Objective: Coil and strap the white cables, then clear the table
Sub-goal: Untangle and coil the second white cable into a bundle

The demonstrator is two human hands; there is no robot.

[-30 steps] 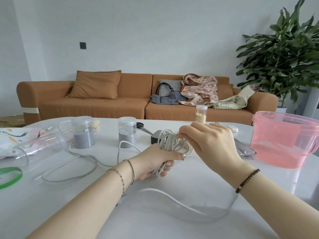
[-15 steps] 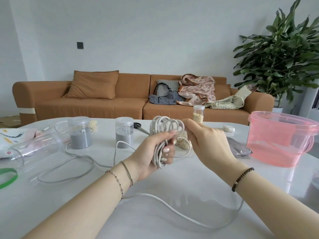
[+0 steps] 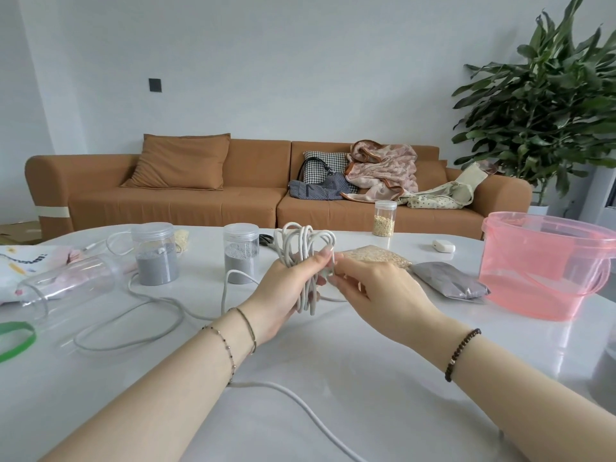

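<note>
- A bundle of white, round-sheathed cable loops (image 3: pixel 305 243) is being held upright just above the middle of a glossy white worktop (image 3: pixel 366 411).
- The cable is being judged light, soft and springy. Its loops are fanning apart at the top, so the bundle is likely to spring open if the grip is loosened.
- The smooth sheath is being judged somewhat slippery, so strands could slide out of line.
- The waist of the bundle, where all the strands are running side by side, is being judged the best place for a hold and for a strap.
- The left hand (image 3: pixel 283 295) is being wrapped round that waist, fingers curled over the strands and wrist lifted off the worktop.
- The right hand (image 3: pixel 376 288) is being held back upward, thumb and fingertips pinching a single strand just beside the bundle.
- A loose white tail of cable (image 3: pixel 300 400) is lying across the worktop beneath the forearms.
- More slack white cable (image 3: pixel 224 295) is lying in curves to the left. Whether it is the same cable cannot be told.
</note>
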